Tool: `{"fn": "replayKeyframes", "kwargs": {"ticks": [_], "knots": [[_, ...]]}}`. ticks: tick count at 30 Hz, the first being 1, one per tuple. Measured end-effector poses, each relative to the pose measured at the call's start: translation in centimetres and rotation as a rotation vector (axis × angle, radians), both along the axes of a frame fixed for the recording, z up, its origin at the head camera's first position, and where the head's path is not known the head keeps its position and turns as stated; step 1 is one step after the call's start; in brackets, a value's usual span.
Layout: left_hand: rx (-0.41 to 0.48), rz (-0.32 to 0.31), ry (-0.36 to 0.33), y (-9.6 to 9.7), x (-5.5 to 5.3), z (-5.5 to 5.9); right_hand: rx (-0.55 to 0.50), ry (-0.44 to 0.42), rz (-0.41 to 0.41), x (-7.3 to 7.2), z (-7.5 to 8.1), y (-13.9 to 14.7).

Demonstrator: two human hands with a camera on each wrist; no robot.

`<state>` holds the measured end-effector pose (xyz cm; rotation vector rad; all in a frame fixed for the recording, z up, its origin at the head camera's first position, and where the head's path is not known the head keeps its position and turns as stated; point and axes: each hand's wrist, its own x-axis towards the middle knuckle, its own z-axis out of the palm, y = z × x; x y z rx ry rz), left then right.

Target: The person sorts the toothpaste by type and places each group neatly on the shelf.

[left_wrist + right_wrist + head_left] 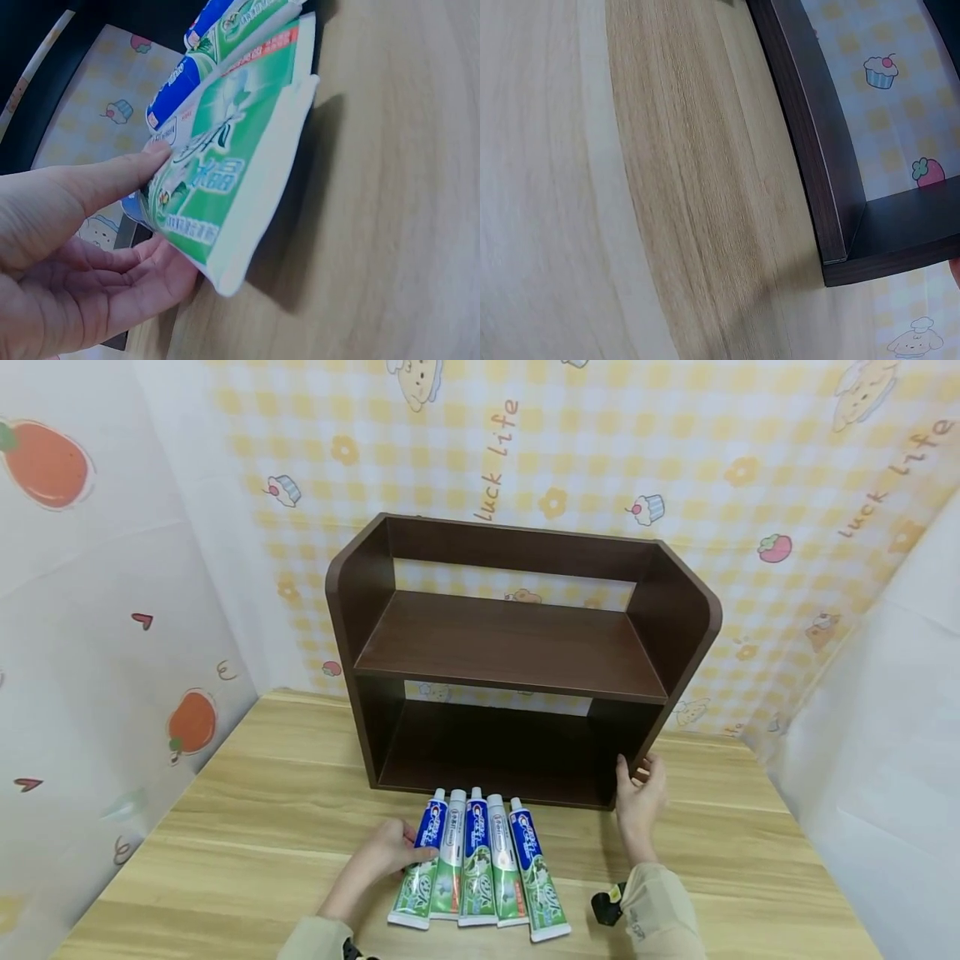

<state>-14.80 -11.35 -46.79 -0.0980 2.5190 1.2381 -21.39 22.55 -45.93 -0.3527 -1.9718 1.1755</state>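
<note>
Several toothpaste tubes lie fanned side by side on the wooden table, caps pointing at a dark brown two-tier shelf (517, 639). My left hand (384, 853) pinches the leftmost toothpaste tube (417, 881), a blue and green one, thumb on top and fingers at its outer side. In the left wrist view that toothpaste tube (199, 187) tilts, its white crimped end towards the camera. At the shelf's lower right corner, my right hand (642, 802) grips the side panel, thumb on the inner side. Only a sliver of a finger shows in the right wrist view.
Bare wood tabletop (247, 827) extends to both sides of the tubes. Behind the shelf hangs a yellow checked cloth (555, 452) with cartoon prints. White printed sheets (97, 635) border the left and right. Both shelf tiers hold nothing.
</note>
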Motion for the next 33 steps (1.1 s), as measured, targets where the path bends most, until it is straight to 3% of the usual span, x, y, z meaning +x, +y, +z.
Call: {"fn": "replayKeyframes", "kwargs": {"ticks": [20, 33], "knots": [[0.018, 0.017, -0.020, -0.8, -0.1, -0.1, 0.004, -0.038, 0.003, -0.1, 0.1, -0.3], [0.037, 0.038, 0.002, -1.2, 0.2, 0.9, 0.023, -0.033, -0.017, -0.1, 0.0, -0.1]]}}
